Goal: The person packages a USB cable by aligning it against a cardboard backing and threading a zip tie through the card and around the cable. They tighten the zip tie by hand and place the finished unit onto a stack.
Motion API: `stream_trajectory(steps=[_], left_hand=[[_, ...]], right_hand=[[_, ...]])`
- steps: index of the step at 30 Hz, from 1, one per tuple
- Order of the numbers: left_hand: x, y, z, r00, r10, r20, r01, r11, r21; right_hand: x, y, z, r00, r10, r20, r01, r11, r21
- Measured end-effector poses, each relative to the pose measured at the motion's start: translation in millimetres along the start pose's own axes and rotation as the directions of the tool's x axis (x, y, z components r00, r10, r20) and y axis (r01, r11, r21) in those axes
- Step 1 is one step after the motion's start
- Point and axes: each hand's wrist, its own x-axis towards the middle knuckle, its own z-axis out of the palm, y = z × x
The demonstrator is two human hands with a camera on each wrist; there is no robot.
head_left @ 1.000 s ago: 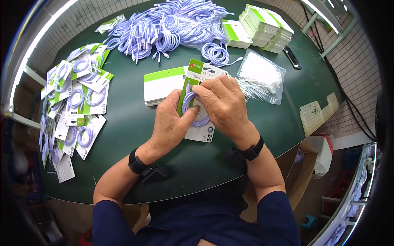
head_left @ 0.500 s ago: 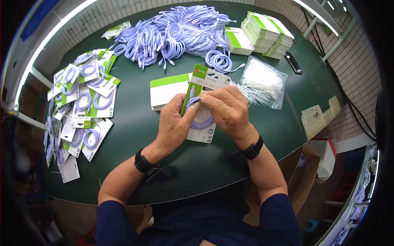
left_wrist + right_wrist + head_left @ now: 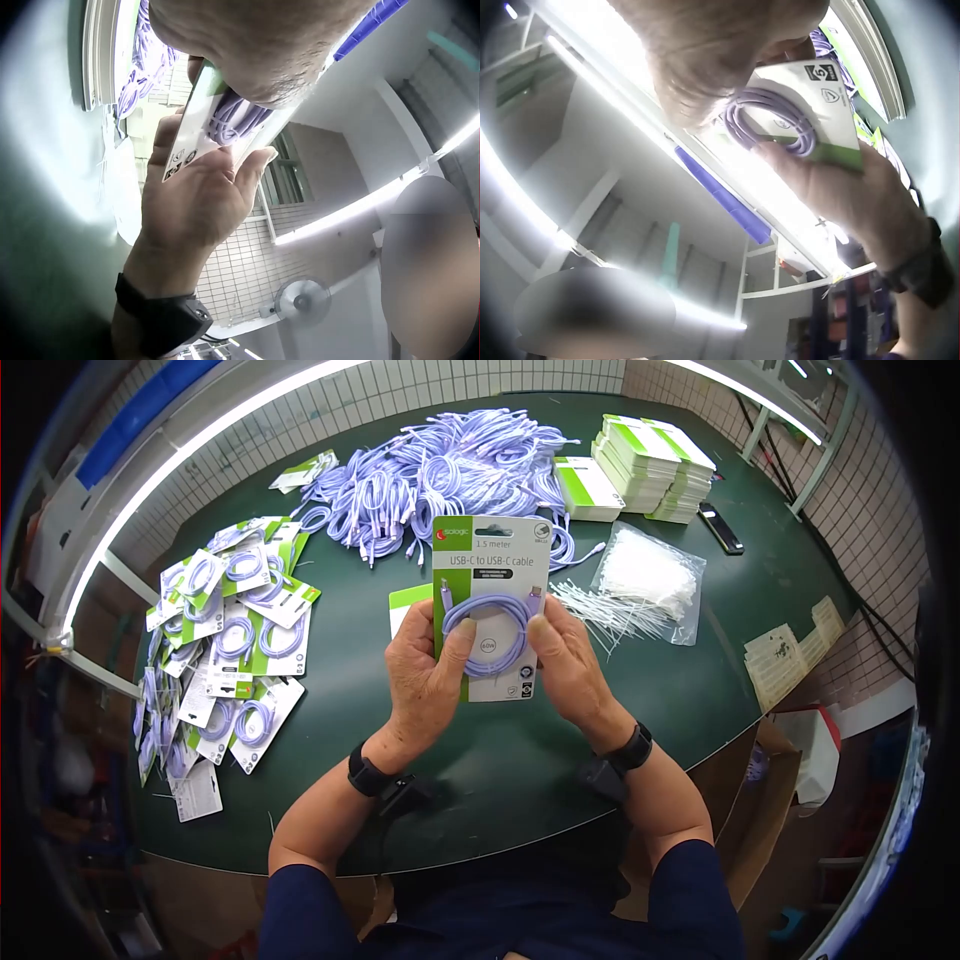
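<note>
Both my left hand (image 3: 426, 678) and right hand (image 3: 578, 676) are gripping the card (image 3: 490, 624) by its sides, thumbs touching the cable (image 3: 488, 668).

Head view downward; wrist views upward, sharing the card (image 3: 506, 690).

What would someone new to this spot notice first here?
Probably the card with a coiled lilac cable, held upright in both hands at the center. Behind it sprawls a big tangle of lilac cables, with a tall stack of green and white cards to its right. On the left side lies a messy heap of carded cables.
</note>
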Motion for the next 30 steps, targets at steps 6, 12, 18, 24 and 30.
stream_trajectory(steps=[6,12,18,24,30], left_hand=[[-1.5,1.9,3.5,0.998,-0.041,0.036,0.042,0.998,-0.037],[9.2,26.8,4.1,0.952,-0.266,0.149,0.295,0.926,-0.235],[-5.4,2.7,8.5,0.961,-0.272,0.056,0.275,0.902,-0.334],[-2.4,-5.1,8.4,0.975,-0.213,0.06,0.222,0.934,-0.281],[12.4,0.2,6.1,0.969,-0.23,0.086,0.245,0.926,-0.288]], right_hand=[[-2.0,9.9,-2.8,0.992,0.097,-0.075,-0.091,0.993,0.073],[-4.9,4.7,-3.0,0.992,-0.002,-0.123,-0.033,0.959,-0.282],[-9.5,9.6,15.6,0.974,-0.139,-0.179,0.08,0.95,-0.301],[-10.4,25.6,9.6,0.954,-0.239,-0.179,0.16,0.914,-0.373],[-2.2,16.2,10.5,0.978,-0.068,-0.196,0.032,0.983,-0.183]])
